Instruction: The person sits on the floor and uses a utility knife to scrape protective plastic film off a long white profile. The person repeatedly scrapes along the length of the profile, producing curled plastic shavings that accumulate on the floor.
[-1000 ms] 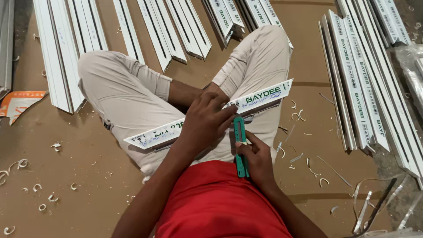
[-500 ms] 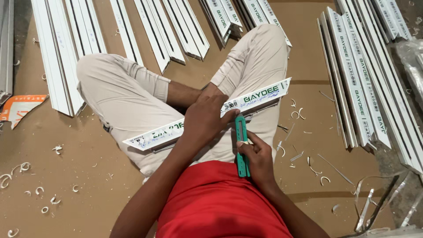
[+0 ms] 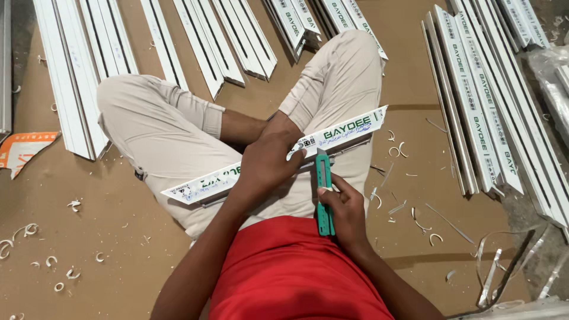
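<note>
- Now left hand [image 3: 267, 163] clamps short white plastic trim strip [image 3: 347, 131] across the lap, unmoved from a second ago.
- Right hand [image 3: 344, 210] grips green utility knife [image 3: 323, 189]; blade has crept up, meeting strip's lower edge.
- Curled white shavings [image 3: 394, 151] litter brown floor [image 3: 89, 261].

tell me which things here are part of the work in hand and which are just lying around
In hand:
- white profile strip, gripped by the left hand
- green utility knife, in the right hand

Lying about:
- white profile lengths on the floor
- curled shavings
- orange scrap
</note>
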